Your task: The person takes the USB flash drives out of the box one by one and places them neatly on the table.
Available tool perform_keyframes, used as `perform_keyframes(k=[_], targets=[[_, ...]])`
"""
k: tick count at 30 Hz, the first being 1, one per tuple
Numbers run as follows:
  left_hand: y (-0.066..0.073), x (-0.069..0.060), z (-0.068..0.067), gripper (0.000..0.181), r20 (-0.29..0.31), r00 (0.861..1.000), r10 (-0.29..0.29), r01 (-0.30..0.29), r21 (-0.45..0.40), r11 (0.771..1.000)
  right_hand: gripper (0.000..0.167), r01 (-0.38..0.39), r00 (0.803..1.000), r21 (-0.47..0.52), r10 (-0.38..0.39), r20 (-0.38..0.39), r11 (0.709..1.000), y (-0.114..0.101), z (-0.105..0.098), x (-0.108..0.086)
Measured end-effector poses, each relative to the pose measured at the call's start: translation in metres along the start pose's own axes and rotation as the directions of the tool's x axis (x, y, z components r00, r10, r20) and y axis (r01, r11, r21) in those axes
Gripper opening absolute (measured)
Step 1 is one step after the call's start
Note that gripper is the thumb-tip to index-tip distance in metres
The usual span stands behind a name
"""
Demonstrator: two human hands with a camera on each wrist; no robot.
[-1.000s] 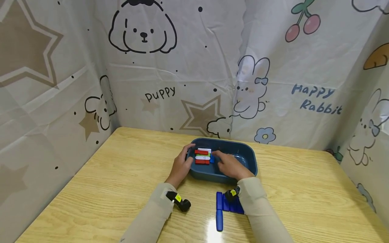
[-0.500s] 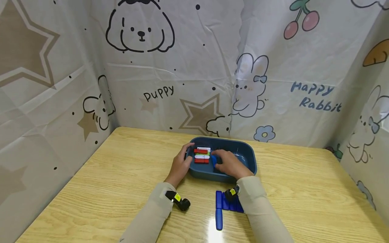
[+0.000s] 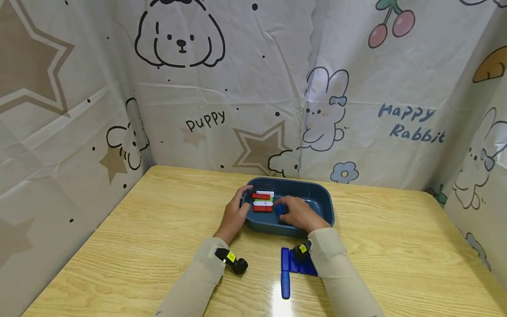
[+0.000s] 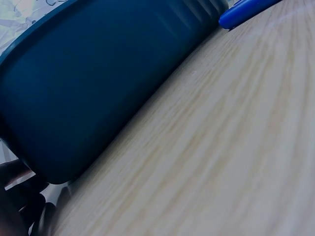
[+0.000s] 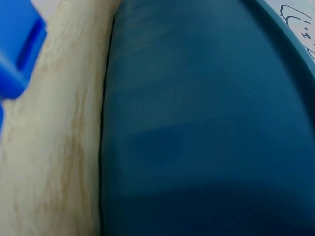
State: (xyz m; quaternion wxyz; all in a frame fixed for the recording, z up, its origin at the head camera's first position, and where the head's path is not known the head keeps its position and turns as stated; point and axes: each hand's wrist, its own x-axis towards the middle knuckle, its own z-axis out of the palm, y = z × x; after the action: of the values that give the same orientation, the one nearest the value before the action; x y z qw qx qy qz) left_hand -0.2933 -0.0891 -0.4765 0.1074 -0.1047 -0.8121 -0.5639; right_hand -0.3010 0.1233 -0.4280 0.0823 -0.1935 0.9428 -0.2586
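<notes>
In the head view a dark blue-green bin stands on the table. The left hand grips its left end, thumb at the rim; in the left wrist view dark fingers lie around the bin's outer corner. The right hand reaches inside over the front wall and pinches a small blue stick-shaped piece between thumb and forefinger, partly hidden. To its left in the bin lies a row of red, white and green sticks. The right wrist view shows mostly the bin's outer wall.
Several blue sticks lie side by side on the wooden table in front of the bin, partly under the right wrist. The longest blue stick points toward the person. A printed curtain hangs behind the table.
The right hand has taken hold of the blue piece and shifted it slightly right, away from the row of sticks. The left hand keeps its grip on the bin.
</notes>
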Motion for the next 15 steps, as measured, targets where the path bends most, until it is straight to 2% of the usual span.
perform_keyframes(k=[9,15], targets=[[0.001,0.0007,0.0002,0.051,-0.001,1.0,-0.014,0.014,-0.007,1.0,0.027,0.057,0.998,-0.027,-0.058,-0.027,0.998,-0.0006,-0.0025,-0.0007],[-0.0005,0.0005,0.0004,0.051,-0.001,1.0,-0.002,0.002,-0.008,1.0,0.03,-0.002,1.0,-0.025,0.002,-0.026,1.0,-0.0004,-0.0004,-0.0001]])
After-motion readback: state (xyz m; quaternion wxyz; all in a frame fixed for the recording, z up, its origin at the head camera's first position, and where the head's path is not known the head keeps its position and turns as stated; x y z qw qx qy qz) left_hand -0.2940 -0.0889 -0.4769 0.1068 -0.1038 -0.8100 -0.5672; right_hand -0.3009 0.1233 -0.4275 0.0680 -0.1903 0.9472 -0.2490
